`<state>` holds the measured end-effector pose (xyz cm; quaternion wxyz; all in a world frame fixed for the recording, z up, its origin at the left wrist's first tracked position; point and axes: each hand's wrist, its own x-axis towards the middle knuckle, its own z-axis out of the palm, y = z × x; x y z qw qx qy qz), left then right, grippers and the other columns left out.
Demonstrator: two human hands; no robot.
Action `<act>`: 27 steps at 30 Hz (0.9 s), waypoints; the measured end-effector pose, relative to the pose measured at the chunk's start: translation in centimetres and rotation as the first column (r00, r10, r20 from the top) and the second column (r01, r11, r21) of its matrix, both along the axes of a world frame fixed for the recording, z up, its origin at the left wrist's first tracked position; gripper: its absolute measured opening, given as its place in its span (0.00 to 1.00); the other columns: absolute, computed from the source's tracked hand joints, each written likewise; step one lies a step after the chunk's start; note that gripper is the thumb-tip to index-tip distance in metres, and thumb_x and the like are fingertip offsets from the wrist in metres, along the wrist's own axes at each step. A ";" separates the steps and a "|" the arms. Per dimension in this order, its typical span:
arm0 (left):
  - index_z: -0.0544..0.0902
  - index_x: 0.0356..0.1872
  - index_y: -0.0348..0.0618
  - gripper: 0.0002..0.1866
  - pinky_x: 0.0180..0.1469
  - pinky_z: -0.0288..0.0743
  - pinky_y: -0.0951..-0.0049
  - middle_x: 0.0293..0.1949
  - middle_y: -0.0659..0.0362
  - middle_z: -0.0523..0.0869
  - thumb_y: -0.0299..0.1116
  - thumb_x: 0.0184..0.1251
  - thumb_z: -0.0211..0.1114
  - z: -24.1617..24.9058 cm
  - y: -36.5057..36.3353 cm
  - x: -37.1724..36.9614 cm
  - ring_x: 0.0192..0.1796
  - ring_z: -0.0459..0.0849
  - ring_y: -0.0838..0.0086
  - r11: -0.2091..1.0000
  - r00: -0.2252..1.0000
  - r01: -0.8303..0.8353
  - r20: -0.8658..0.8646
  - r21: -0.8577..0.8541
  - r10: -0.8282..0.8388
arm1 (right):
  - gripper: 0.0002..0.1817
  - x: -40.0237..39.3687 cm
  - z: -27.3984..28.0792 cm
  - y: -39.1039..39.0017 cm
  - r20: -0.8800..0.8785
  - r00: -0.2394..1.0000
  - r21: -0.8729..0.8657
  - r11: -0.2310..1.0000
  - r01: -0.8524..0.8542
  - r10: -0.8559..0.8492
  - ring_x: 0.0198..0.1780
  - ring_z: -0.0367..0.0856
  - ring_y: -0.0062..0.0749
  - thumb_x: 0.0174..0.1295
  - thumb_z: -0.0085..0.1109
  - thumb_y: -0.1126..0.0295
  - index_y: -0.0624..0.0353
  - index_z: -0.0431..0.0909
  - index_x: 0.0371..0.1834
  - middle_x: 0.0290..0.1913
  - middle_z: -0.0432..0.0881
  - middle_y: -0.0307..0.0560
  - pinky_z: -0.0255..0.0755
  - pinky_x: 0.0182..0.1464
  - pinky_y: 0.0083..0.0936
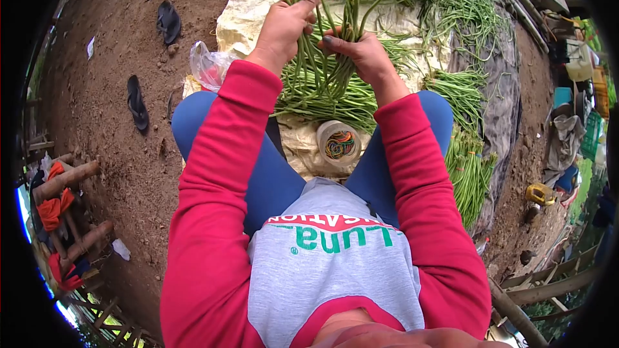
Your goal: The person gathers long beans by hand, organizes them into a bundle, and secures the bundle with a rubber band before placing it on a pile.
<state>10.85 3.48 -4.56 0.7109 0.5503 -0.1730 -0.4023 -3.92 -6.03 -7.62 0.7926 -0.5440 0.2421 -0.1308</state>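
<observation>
You sit outdoors on bare brown dirt (pixel 122 174) in daylight; two sandals (pixel 137 101) lie left, wooden poles (pixel 64 180) beyond.

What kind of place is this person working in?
Probably an outdoor farmyard sorting spot. The person sits on bare dirt ground, both hands gathering a bunch of long beans, with more beans heaped on a sack sheet and a tub of rubber bands between the knees.

Both hands (pixel 325 35) gripping long beans (pixel 322 71), rubber-band tub (pixel 339 143) below
</observation>
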 end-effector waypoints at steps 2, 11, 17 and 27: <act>0.87 0.42 0.47 0.12 0.36 0.73 0.72 0.34 0.64 0.84 0.42 0.67 0.65 0.5 0.0 -0.1 0.36 0.79 0.78 0.999 0.996 -0.054 0.077 0.003 0.054 | 0.13 0.0 -0.2 0.0 0.011 0.999 -0.028 0.999 -0.032 0.032 0.36 0.83 0.25 0.61 0.65 0.70 0.65 0.79 0.45 0.38 0.85 0.47 0.77 0.39 0.21; 0.81 0.49 0.43 0.17 0.37 0.77 0.77 0.29 0.66 0.81 0.45 0.70 0.61 2.1 0.6 -1.0 0.27 0.74 0.80 0.982 0.959 0.175 0.215 0.066 -0.185 | 0.13 0.2 -1.4 -0.4 -0.020 0.995 -0.046 0.994 0.101 -0.102 0.33 0.81 0.21 0.62 0.65 0.60 0.58 0.79 0.38 0.33 0.83 0.39 0.75 0.34 0.19; 0.87 0.35 0.42 0.11 0.25 0.64 0.79 0.22 0.68 0.80 0.39 0.61 0.71 -2.0 -0.5 -3.1 0.22 0.70 0.85 0.987 0.895 0.152 0.419 0.046 -0.157 | 0.08 0.4 -1.6 -0.5 -0.033 0.992 -0.153 0.981 0.116 -0.123 0.25 0.74 0.17 0.59 0.66 0.71 0.59 0.78 0.38 0.28 0.79 0.35 0.69 0.28 0.17; 0.86 0.44 0.42 0.15 0.32 0.71 0.78 0.35 0.63 0.86 0.43 0.65 0.67 -1.1 -0.6 -2.6 0.33 0.78 0.80 0.987 0.990 0.137 -0.039 0.082 -0.134 | 0.14 -0.1 -0.1 -0.3 0.041 0.971 0.135 0.964 0.227 -0.235 0.34 0.78 0.25 0.68 0.56 0.64 0.56 0.71 0.53 0.39 0.80 0.42 0.74 0.35 0.22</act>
